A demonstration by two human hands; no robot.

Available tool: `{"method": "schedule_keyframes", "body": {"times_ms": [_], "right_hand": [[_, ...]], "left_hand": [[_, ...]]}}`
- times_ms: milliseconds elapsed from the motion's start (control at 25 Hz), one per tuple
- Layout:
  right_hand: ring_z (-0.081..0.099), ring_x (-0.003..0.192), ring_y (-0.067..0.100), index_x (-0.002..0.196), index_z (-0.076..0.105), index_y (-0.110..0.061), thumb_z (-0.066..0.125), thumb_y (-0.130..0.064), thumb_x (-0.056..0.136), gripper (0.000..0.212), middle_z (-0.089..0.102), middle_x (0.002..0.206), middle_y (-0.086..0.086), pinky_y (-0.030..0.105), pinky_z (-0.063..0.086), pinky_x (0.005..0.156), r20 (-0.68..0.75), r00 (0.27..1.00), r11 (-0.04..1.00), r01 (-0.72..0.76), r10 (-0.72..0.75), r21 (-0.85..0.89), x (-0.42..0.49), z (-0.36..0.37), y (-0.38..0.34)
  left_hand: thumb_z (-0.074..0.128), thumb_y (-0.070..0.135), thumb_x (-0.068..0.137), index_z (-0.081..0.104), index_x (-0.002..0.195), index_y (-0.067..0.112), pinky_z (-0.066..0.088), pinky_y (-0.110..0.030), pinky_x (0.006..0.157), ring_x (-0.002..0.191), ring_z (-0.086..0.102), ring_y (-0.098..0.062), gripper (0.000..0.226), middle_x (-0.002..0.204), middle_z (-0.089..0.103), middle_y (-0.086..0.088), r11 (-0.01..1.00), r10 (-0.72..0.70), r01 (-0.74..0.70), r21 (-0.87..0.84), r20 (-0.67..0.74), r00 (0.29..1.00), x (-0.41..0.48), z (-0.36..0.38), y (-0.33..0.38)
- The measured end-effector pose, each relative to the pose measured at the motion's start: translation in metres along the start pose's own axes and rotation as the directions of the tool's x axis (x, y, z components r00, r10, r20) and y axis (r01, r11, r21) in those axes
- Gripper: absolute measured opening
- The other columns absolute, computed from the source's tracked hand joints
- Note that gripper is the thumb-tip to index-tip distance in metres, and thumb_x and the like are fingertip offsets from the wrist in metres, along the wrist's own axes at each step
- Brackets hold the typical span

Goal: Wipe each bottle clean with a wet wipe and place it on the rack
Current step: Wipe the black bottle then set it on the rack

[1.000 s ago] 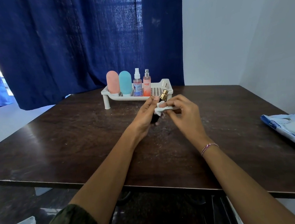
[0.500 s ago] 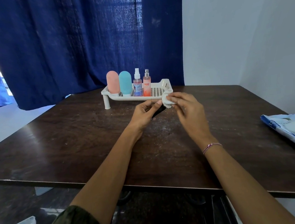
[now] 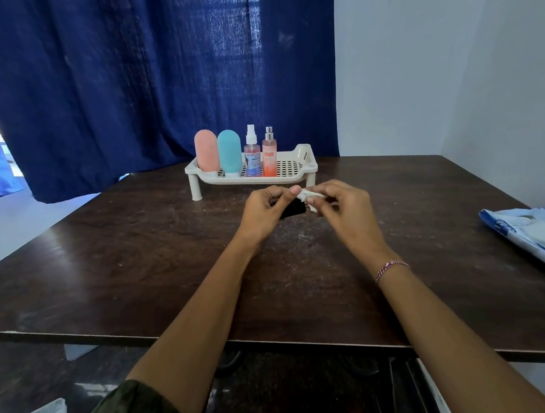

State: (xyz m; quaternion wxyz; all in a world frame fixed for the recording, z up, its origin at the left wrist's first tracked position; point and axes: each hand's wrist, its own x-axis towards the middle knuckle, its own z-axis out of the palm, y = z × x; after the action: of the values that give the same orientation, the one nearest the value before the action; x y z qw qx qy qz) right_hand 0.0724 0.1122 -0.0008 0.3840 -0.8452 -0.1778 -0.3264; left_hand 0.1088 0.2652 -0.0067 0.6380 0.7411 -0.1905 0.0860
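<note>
Near the table [image 3: 138, 267] centre, just in front of the rack [image 3: 306, 152], a dark bottle [image 3: 293, 210] meets a wipe [image 3: 310, 198].
The rack stands at the far edge; a wipes pack [image 3: 537, 236] lies at the right edge. A pink bottle [image 3: 206, 151], a teal bottle [image 3: 229, 152] and two sprays [image 3: 252, 157] stand upright on the rack's left half. The left hand [image 3: 265, 215] grips the dark bottle; the right hand [image 3: 344, 208] pinches the crumpled wipe at its end.
</note>
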Motion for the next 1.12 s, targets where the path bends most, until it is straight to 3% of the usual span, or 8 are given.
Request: {"method": "schedule_keyframes", "body": {"times_ms": [240, 400, 480, 680, 800, 920, 1120], "right_hand": [[0.062, 0.089, 0.006, 0.098, 0.071, -0.01, 0.072, -0.006, 0.076, 0.022, 0.065, 0.096, -0.006, 0.018, 0.052, 0.082, 0.034, 0.999, 0.995, -0.002, -0.001, 0.1, 0.001, -0.0022, 0.0015], [0.062, 0.071, 0.001, 0.103, 0.067, -0.013, 0.066, -0.023, 0.084, 0.022, 0.064, 0.082, -0.007, 0.012, 0.051, 0.068, 0.067, 0.984, 0.982, -0.168, 0.163, 0.082, -0.0012, -0.0016, 0.0017], [0.062, 0.064, 0.002, 0.105, 0.067, -0.012, 0.065, -0.026, 0.084, 0.025, 0.066, 0.077, -0.005, 0.011, 0.051, 0.063, 0.092, 0.965, 0.957, -0.255, 0.244, 0.136, -0.0007, -0.0021, 0.0027], [0.063, 0.088, 0.005, 0.097, 0.07, -0.016, 0.074, -0.01, 0.075, 0.023, 0.066, 0.091, -0.01, 0.019, 0.052, 0.08, 0.112, 0.972, 0.933, -0.23, 0.206, 0.276, 0.0021, -0.0027, 0.0028], [0.065, 0.091, 0.01, 0.105, 0.068, -0.012, 0.071, -0.014, 0.078, 0.027, 0.069, 0.094, -0.003, 0.021, 0.053, 0.079, 0.117, 0.947, 0.856, -0.32, 0.298, 0.406, 0.0022, -0.0017, 0.0037], [0.066, 0.092, 0.014, 0.111, 0.064, -0.008, 0.061, -0.017, 0.087, 0.026, 0.069, 0.097, 0.001, 0.024, 0.055, 0.081, 0.156, 0.917, 0.74, -0.389, 0.367, 0.548, 0.0028, -0.0008, 0.0052], [0.063, 0.097, 0.013, 0.113, 0.061, -0.004, 0.053, -0.008, 0.091, 0.024, 0.066, 0.108, 0.007, 0.025, 0.052, 0.088, 0.244, 0.912, 0.492, -0.387, 0.33, 0.779, 0.0028, 0.0, 0.0009]], "left_hand": [[0.055, 0.027, 0.093, 0.068, 0.089, 0.01, 0.04, -0.006, 0.054, 0.059, 0.057, 0.008, 0.022, 0.072, 0.063, 0.008, 1.0, 0.021, -0.021, 0.01, -0.005, 1.0, -0.0021, 0.0, 0.0012], [0.058, 0.028, 0.09, 0.068, 0.09, 0.015, 0.049, -0.019, 0.076, 0.085, 0.063, -0.006, 0.016, 0.086, 0.067, 0.003, 0.994, 0.054, -0.057, 0.09, 0.029, 0.998, -0.0013, -0.0002, -0.0008], [0.059, 0.028, 0.089, 0.068, 0.091, 0.013, 0.049, -0.02, 0.077, 0.087, 0.063, -0.008, 0.017, 0.087, 0.067, 0.004, 0.991, 0.058, -0.062, 0.121, 0.037, 0.998, -0.0016, 0.0, -0.0009], [0.057, 0.026, 0.091, 0.066, 0.085, 0.017, 0.044, -0.012, 0.063, 0.074, 0.058, -0.003, 0.014, 0.081, 0.064, 0.006, 1.0, 0.013, -0.013, 0.02, -0.003, 1.0, -0.0016, -0.0001, 0.0006], [0.055, 0.027, 0.092, 0.063, 0.081, 0.019, 0.04, -0.01, 0.051, 0.06, 0.053, -0.002, 0.016, 0.075, 0.06, 0.006, 1.0, -0.015, 0.016, -0.012, 0.032, 0.999, -0.0007, 0.0008, -0.0001], [0.054, 0.027, 0.092, 0.061, 0.079, 0.017, 0.039, -0.015, 0.05, 0.052, 0.048, -0.002, 0.018, 0.069, 0.057, 0.003, 0.999, -0.01, 0.014, -0.041, 0.077, 0.997, 0.0013, 0.0012, -0.0034], [0.045, 0.031, 0.097, 0.062, 0.098, 0.01, 0.03, -0.013, 0.041, 0.045, 0.042, -0.001, 0.027, 0.066, 0.054, 0.003, 0.957, -0.063, 0.088, -0.277, 0.098, 0.993, 0.0023, 0.0024, -0.004]]}}
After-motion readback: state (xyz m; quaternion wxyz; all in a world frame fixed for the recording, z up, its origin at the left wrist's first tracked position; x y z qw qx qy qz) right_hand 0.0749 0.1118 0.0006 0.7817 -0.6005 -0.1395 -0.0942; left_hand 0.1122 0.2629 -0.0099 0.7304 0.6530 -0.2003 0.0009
